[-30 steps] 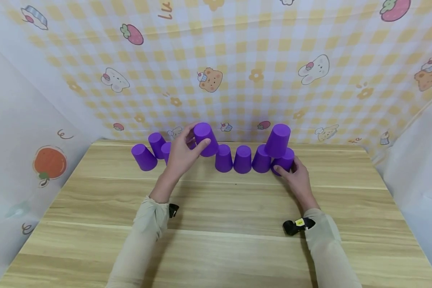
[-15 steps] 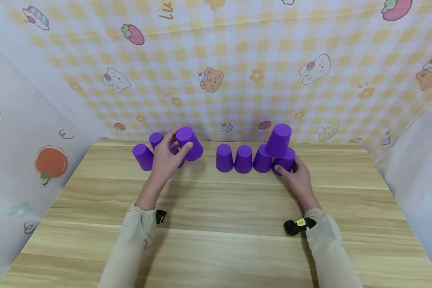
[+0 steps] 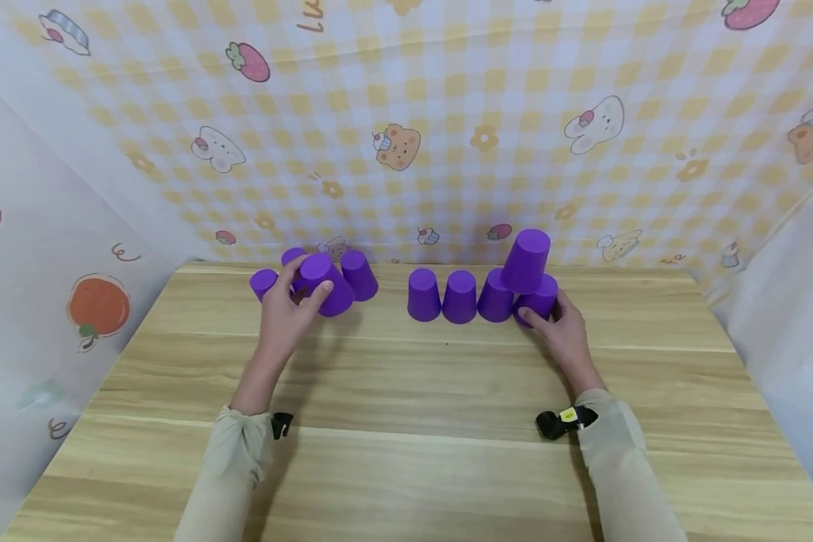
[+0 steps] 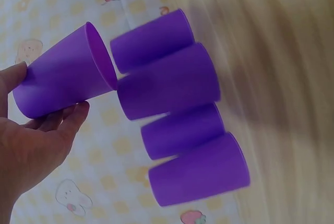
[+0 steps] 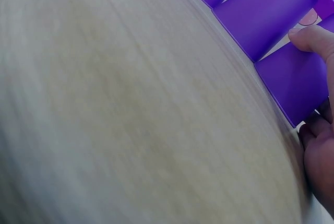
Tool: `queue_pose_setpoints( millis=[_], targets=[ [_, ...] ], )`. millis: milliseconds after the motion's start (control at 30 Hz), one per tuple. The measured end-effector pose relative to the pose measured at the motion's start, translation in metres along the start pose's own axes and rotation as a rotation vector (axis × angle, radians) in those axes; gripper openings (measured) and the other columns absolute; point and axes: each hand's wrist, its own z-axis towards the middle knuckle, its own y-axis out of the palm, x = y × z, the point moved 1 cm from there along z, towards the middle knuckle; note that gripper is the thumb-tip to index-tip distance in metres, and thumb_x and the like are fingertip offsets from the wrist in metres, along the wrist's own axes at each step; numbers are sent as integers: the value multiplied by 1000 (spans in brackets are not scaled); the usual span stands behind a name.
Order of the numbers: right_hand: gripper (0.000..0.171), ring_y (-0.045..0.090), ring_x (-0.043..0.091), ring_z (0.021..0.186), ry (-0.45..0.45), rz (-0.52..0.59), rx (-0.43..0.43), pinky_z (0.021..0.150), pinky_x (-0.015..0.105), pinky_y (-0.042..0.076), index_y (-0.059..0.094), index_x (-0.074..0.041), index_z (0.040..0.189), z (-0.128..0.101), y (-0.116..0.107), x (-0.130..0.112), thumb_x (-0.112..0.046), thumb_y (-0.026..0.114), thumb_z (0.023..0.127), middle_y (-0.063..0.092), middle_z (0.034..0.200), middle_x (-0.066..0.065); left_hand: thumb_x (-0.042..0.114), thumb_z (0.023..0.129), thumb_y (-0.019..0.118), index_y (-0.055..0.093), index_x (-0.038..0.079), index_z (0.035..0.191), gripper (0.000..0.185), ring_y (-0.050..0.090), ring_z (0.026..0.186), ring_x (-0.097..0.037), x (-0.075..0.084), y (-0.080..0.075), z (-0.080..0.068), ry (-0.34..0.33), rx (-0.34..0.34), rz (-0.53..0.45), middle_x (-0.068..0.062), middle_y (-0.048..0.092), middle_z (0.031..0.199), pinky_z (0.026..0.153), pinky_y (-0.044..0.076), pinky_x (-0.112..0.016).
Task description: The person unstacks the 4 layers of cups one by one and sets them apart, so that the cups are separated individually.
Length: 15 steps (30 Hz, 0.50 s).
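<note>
The cloth (image 3: 447,98) behind the counter (image 3: 406,452) bears the letters "Lu" (image 3: 310,15), and a yellow tag (image 3: 569,415) marks the right wrist's strap (image 3: 549,426). The left hand (image 3: 281,322) holds the left cup (image 3: 328,290) between thumb and fingers, mouth down and off the counter. The right hand (image 3: 564,336) grips the end cup (image 3: 542,293) of a 4-cup row; the top cup (image 3: 526,261) sits across that row's last 2. All stand near the counter's back edge, with bare wood between the row and the left group. The left wrist view shows 4 upturned cups (image 4: 169,80) there, partly hidden from the head; I cannot tell whether the left cup's rim touches 1. The right wrist view shows the end cup's rim on the counter.
</note>
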Motion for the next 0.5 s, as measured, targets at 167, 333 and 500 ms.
queue_pose_setpoints(
  millis=[167, 333, 500],
  targets=[
    [64, 43, 31, 123, -4, -1, -4, 103, 44, 35, 40, -1, 136, 0, -1, -1, -28, 69, 85, 48, 131, 19, 2, 86, 64, 44, -12, 127, 47, 56, 105, -38, 1, -10, -8, -28, 1, 28, -30, 54, 117, 89, 48, -47],
    [64, 43, 31, 123, -2, 3, -4, 104, 44, 34, 40, -2, 136, 0, -1, -2, -28, 69, 85, 48, 132, 19, 0, 85, 64, 45, -13, 126, 46, 54, 108, -42, -7, -18, -14, -55, 12, 19, -31, 53, 119, 90, 46, -49],
    [65, 42, 30, 124, 3, 3, -3, 104, 44, 34, 40, -2, 137, 0, -1, -1, -27, 69, 85, 47, 132, 19, -1, 85, 65, 46, -12, 125, 45, 55, 107, -41, -15, -22, -17, -74, 12, 33, -30, 54, 118, 88, 48, -50]
  ],
)
